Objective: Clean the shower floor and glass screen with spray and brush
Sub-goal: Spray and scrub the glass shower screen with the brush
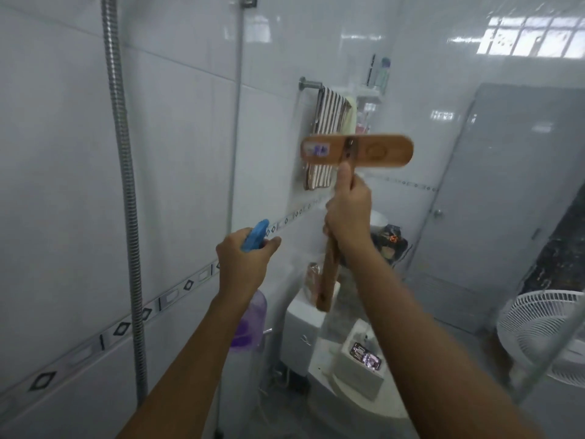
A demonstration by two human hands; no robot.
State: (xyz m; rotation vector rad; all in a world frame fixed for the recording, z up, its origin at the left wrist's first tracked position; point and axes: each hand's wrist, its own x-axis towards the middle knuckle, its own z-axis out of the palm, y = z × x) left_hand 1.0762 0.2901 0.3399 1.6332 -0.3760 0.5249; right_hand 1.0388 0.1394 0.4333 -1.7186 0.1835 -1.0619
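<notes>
My right hand point(348, 213) grips the wooden handle of a brush point(357, 151), thumb up along the shaft. Its flat wooden head is held crosswise against the glass screen point(443, 90) at about chest height. My left hand point(245, 259) holds a spray bottle point(250, 315) by its blue trigger head, with the clear bottle and purple liquid hanging below my wrist. The nozzle points at the glass near the screen's left edge. The shower floor is out of view.
A metal shower hose point(126, 185) hangs down the tiled wall on the left. Seen through the glass are a striped towel point(329, 122) on a rail, a toilet point(304, 334), a wall shelf with bottles, a grey door and a white fan point(544, 334).
</notes>
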